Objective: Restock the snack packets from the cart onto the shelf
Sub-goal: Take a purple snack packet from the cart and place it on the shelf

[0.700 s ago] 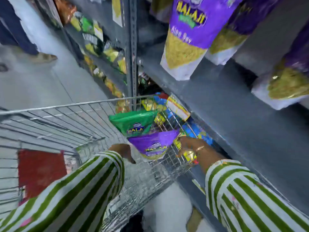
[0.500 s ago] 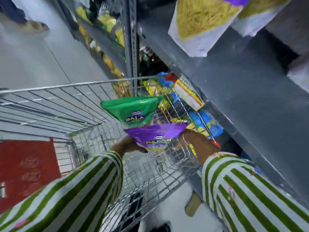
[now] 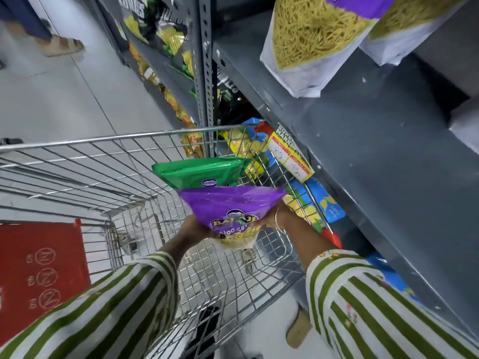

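A purple snack packet (image 3: pixel 230 207) and a green snack packet (image 3: pixel 199 171) behind it are held upright above the wire cart (image 3: pixel 85 141). My left hand (image 3: pixel 193 228) grips the purple packet's lower left side. My right hand (image 3: pixel 278 218) holds its lower right side; the packet hides the fingers of both hands. Which hand bears the green packet I cannot tell. The grey shelf (image 3: pixel 375 151) runs along the right, with two large purple-and-white packets (image 3: pixel 308 45) standing on it.
A red child-seat flap (image 3: pixel 41 268) sits at the cart's near left. Yellow and blue packets (image 3: pixel 318 203) fill the lower shelf beside the cart. A yellow price tag (image 3: pixel 289 152) hangs on the shelf edge. Another person's foot (image 3: pixel 61 45) stands on the aisle floor, far left.
Both hands have risen with the two packets, lifting them higher above the cart. The view has tilted, bringing the shelf packets closer.
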